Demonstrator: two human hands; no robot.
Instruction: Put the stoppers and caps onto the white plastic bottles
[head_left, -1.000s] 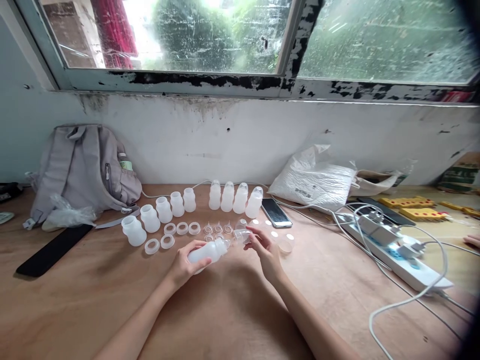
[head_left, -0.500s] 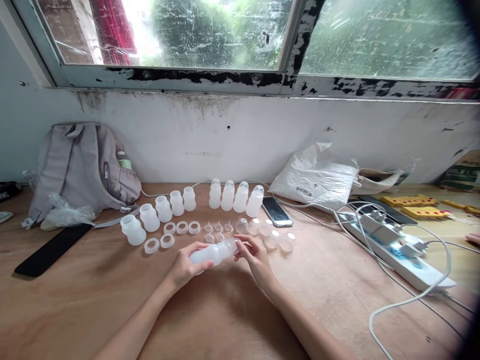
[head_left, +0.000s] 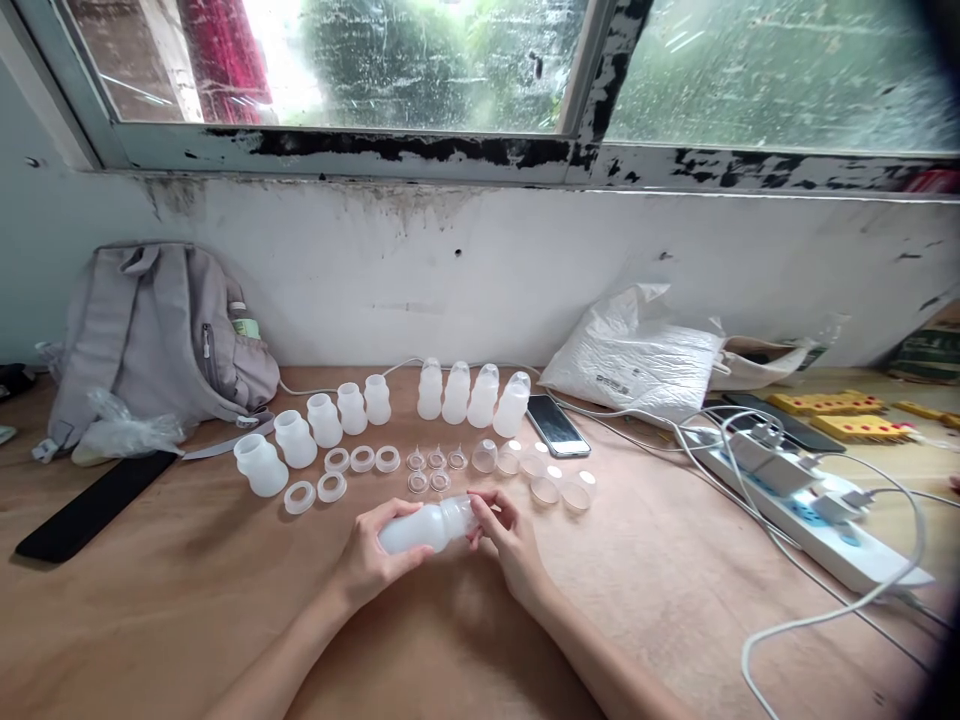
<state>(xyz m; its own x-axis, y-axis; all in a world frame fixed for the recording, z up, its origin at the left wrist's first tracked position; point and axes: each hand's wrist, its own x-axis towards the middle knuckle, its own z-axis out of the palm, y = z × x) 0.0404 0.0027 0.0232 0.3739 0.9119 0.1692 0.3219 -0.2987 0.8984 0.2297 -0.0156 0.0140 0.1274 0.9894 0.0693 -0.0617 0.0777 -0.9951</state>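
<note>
The clear cap that the right hand (head_left: pixel 504 535) carried a second ago is now pressed over the neck of the white bottle (head_left: pixel 426 526) — capping looks nearly done. The left hand (head_left: pixel 373 553) grips the bottle's base, holding it on its side above the desk (head_left: pixel 150 620), toward its middle. The white bag (head_left: pixel 637 355) bears print — too small to read.

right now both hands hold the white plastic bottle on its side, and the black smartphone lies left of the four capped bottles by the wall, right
Not quite. The head view shows the black smartphone lying right of the four capped bottles, not left. Left hand and right hand do hold the white plastic bottle on its side.
</note>
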